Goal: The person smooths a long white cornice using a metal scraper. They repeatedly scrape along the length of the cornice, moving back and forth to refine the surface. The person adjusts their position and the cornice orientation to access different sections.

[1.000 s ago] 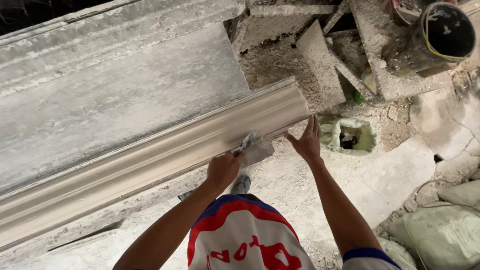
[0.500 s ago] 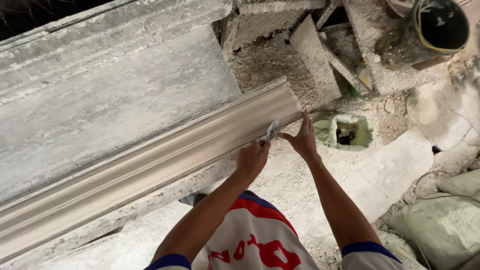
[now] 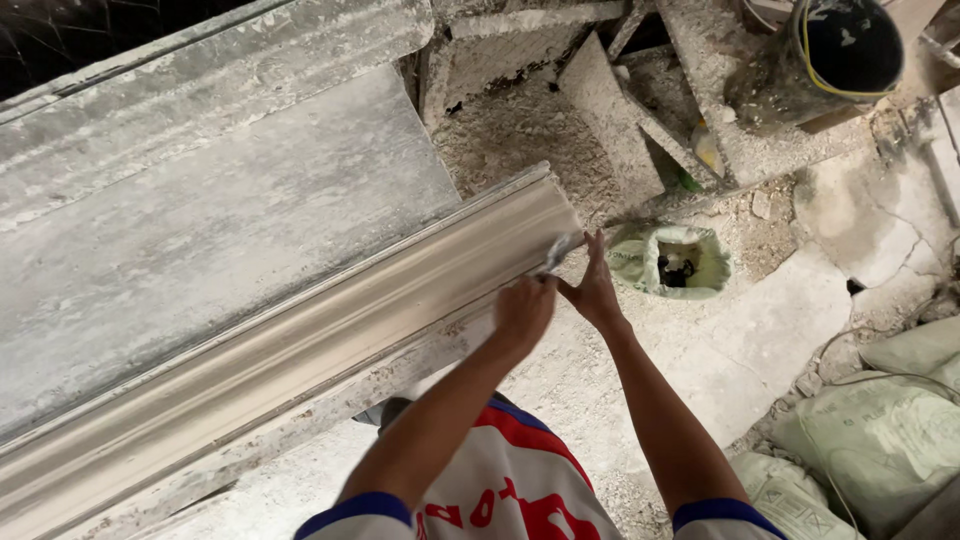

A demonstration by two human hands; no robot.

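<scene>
Both hands meet at centre frame, left hand (image 3: 523, 312) gripping a small metal scraper (image 3: 563, 250), right hand (image 3: 592, 290) spread against the long grey plaster cornice moulding (image 3: 300, 345), likely heavy, brittle, best supported underneath.

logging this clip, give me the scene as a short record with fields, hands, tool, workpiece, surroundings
left hand: left hand grips a small metal blade against the moulding's end
right hand: right hand open, fingers spread beside the blade at the same end
workpiece: long pale plaster cornice moulding, lying diagonally on a dusty workbench
floor: plaster-caked rubble, small green container
upper right: dark bucket
lower right: grey-green sacks
</scene>
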